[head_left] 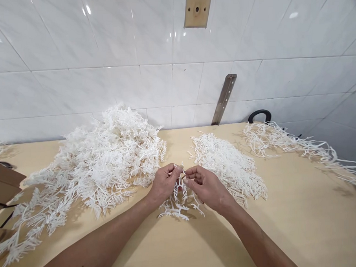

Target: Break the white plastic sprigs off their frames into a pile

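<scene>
My left hand [166, 184] pinches a white branching plastic sprig [180, 185] between thumb and fingers, near the middle of the table. Close on its right, my right hand [203, 185] has thumb and fingers closed on the same sprig. Its forked twigs hang below the hands. A few loose white twig pieces [174, 212] lie on the table just under them. To the left spreads a large heap of feathery white sprigs [112, 154]. Beyond my right hand is a smaller pile of white twigs [226, 161].
Bare white stems [295, 144] lie at the back right beside a black curved handle [260, 113]. A metal strip [224, 100] leans against the tiled wall [109, 83]. At the left edge stands a cardboard box [1, 188]. The tabletop [304, 217] is pale wood.
</scene>
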{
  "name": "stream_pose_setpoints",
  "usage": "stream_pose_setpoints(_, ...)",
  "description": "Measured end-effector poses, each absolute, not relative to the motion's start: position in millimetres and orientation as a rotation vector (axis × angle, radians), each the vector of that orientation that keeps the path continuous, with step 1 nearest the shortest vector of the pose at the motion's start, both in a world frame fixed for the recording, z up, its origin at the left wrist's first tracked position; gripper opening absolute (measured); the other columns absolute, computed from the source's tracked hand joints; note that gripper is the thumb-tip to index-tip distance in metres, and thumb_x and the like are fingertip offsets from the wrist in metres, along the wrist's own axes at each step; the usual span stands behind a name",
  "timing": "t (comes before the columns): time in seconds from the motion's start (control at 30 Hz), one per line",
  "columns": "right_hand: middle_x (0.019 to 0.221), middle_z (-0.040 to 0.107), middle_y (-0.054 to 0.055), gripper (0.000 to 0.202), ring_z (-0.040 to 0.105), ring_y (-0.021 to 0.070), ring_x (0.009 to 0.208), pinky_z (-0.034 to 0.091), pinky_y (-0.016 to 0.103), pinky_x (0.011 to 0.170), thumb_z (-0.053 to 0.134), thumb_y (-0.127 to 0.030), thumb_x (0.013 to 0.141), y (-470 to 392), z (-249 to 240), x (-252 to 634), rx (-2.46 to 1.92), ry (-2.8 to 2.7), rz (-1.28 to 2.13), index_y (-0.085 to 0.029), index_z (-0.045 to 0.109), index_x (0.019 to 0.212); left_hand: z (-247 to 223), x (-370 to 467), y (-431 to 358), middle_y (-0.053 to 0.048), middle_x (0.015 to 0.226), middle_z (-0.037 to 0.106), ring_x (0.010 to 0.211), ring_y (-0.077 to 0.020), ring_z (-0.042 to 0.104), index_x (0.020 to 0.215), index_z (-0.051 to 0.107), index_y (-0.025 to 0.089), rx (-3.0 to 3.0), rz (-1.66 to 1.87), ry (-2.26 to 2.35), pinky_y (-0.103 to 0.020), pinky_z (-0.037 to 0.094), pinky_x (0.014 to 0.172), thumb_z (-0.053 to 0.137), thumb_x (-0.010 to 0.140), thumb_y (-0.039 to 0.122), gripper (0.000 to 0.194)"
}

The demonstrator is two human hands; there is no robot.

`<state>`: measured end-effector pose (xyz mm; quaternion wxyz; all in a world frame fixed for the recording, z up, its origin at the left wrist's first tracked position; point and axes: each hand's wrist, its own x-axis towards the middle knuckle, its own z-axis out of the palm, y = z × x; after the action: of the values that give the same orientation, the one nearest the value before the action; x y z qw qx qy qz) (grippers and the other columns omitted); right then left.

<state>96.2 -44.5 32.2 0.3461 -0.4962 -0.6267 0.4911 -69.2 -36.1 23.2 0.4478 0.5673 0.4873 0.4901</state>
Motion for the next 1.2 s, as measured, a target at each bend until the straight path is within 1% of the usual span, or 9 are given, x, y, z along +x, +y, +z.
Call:
stream_pose_setpoints(0.23, 0.073, 0.062, 0.000, 0.040, 0.046, 0.0070, 0.043, 0.038, 0.021, 0.038, 0.070, -0.051, 0.076, -43, 15, 91, -1.209, -1.502, 1.457, -0.018, 0.061, 0.097, 21, -73, -34, 0.005, 0.057, 0.041, 0.056, -0.0094, 0.039, 0.063, 0.049, 0.017, 1.571, 1.233, 1.268, -0.022, 0.033, 0.054, 0.054, 0.089, 0.050, 0.042)
stream_pose_setpoints(0.33, 0.067, 0.057, -0.002, 0.040, 0.046, 0.0074, 0.042, 0.039, 0.022, 0.039, 0.070, -0.054, 0.076, -40, 16, 95, -1.193, -1.478, 1.451, -0.018, 0.062, 0.092, 25, -76, -34, 0.001, 0.073, 0.054, 0.065, -0.0115, 0.048, 0.086, 0.060, 0.017, 1.586, 1.204, 1.251, -0.023, 0.039, 0.061, 0.053, 0.091, 0.047, 0.031)
stream_pose_setpoints(0.4, 0.062, 0.054, -0.004, 0.040, 0.047, 0.0083, 0.043, 0.040, 0.022, 0.039, 0.071, -0.055, 0.076, -37, 17, 99, -1.172, -1.457, 1.443, -0.018, 0.062, 0.088, 27, -77, -35, -0.004, 0.092, 0.059, 0.074, -0.0131, 0.054, 0.107, 0.059, 0.018, 1.604, 1.165, 1.221, -0.024, 0.043, 0.066, 0.056, 0.089, 0.043, 0.031)
stream_pose_setpoints(0.47, 0.059, 0.051, -0.004, 0.041, 0.046, 0.0088, 0.044, 0.040, 0.022, 0.039, 0.072, -0.056, 0.075, -34, 19, 103, -1.153, -1.434, 1.431, -0.018, 0.063, 0.085, 27, -78, -36, -0.007, 0.105, 0.057, 0.077, -0.0131, 0.054, 0.118, 0.054, 0.019, 1.638, 1.134, 1.194, -0.025, 0.045, 0.066, 0.061, 0.086, 0.038, 0.038)
stream_pose_setpoints(0.57, 0.056, 0.051, -0.005, 0.041, 0.047, 0.0094, 0.047, 0.042, 0.023, 0.041, 0.073, -0.056, 0.074, -31, 22, 109, -1.143, -1.413, 1.420, -0.017, 0.064, 0.081, 28, -79, -39, -0.007, 0.108, 0.053, 0.074, -0.0120, 0.051, 0.125, 0.048, 0.021, 1.724, 1.126, 1.176, -0.025, 0.046, 0.064, 0.065, 0.081, 0.030, 0.048)
stream_pose_setpoints(0.63, 0.056, 0.052, -0.004, 0.041, 0.049, 0.0101, 0.049, 0.044, 0.023, 0.044, 0.073, -0.056, 0.075, -30, 24, 112, -1.133, -1.416, 1.445, -0.016, 0.065, 0.080, 29, -79, -41, -0.008, 0.110, 0.052, 0.078, -0.0137, 0.051, 0.120, 0.054, 0.022, 1.850, 1.123, 1.165, -0.027, 0.047, 0.068, 0.066, 0.080, 0.027, 0.042)
stream_pose_setpoints(0.77, 0.060, 0.056, -0.002, 0.040, 0.053, 0.0109, 0.054, 0.048, 0.025, 0.050, 0.072, -0.054, 0.076, -30, 27, 115, -1.126, -1.432, 1.487, -0.015, 0.068, 0.082, 31, -80, -41, -0.010, 0.117, 0.048, 0.090, -0.0185, 0.055, 0.094, 0.071, 0.021, 2.022, 1.045, 1.182, -0.031, 0.050, 0.075, 0.062, 0.083, 0.027, 0.015)
stream_pose_setpoints(0.97, 0.064, 0.059, -0.002, 0.036, 0.055, 0.0105, 0.055, 0.050, 0.026, 0.053, 0.072, -0.051, 0.077, -30, 29, 116, -1.150, -1.458, 1.429, -0.015, 0.069, 0.082, 33, -81, -39, -0.012, 0.122, 0.049, 0.098, -0.0226, 0.058, 0.088, 0.077, 0.020, 1.997, 0.948, 1.203, -0.030, 0.051, 0.072, 0.064, 0.082, 0.031, 0.018)
stream_pose_setpoints(1.2, 0.064, 0.060, -0.001, 0.035, 0.058, 0.0114, 0.057, 0.052, 0.027, 0.055, 0.072, -0.048, 0.078, -30, 27, 118, -1.126, -1.521, 1.492, -0.015, 0.070, 0.086, 29, -81, -33, -0.008, 0.110, 0.052, 0.091, -0.0187, 0.058, 0.076, 0.070, 0.017, 1.763, 0.840, 1.126, -0.029, 0.049, 0.076, 0.068, 0.077, 0.032, 0.015)
